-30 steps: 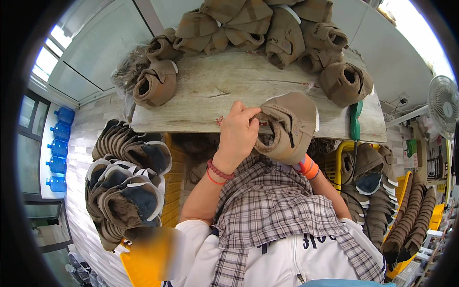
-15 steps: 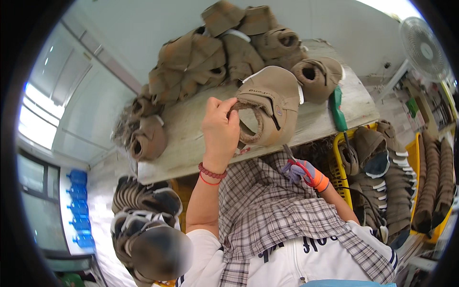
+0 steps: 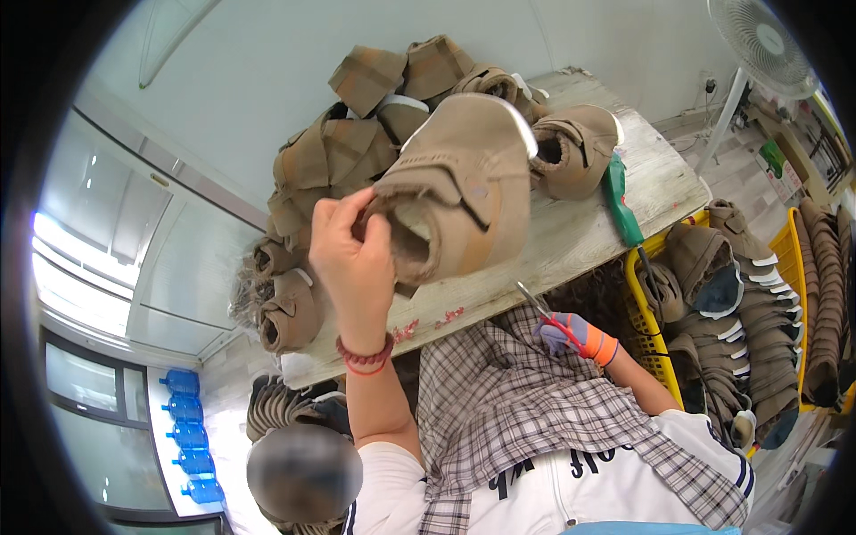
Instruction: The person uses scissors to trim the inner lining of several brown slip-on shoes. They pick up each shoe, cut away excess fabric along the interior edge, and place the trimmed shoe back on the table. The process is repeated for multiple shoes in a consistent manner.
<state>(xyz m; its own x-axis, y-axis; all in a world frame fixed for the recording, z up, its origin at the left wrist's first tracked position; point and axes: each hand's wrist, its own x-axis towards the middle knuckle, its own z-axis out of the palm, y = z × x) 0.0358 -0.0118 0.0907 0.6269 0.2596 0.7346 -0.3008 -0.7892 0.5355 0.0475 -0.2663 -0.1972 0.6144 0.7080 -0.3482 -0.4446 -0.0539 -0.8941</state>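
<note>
My left hand [image 3: 352, 259], bare with a red bracelet at the wrist, pinches the fleece-lined collar of a brown shoe upper [image 3: 490, 183]. The upper is held above the table, its round opening turned toward my hand and a white edge along its far side. Below and to the right, over my checked apron, my right hand [image 3: 578, 339] wears a purple and orange glove. It grips scissors [image 3: 536, 301] with red handles, their metal blades pointing toward the table edge, apart from the upper.
More brown uppers [image 3: 366, 80] are heaped on the pale wooden table [image 3: 544, 254]. A green-handled tool [image 3: 619, 201] lies at its right. Yellow baskets [image 3: 646, 330] of stacked uppers stand at the right, with a white fan [image 3: 762, 40] behind. Blue water bottles [image 3: 189, 434] line the left.
My left hand has brought the shoe upper up closer and a little to the left. My right hand keeps the scissors in nearly the same place. The view has shifted slightly.
</note>
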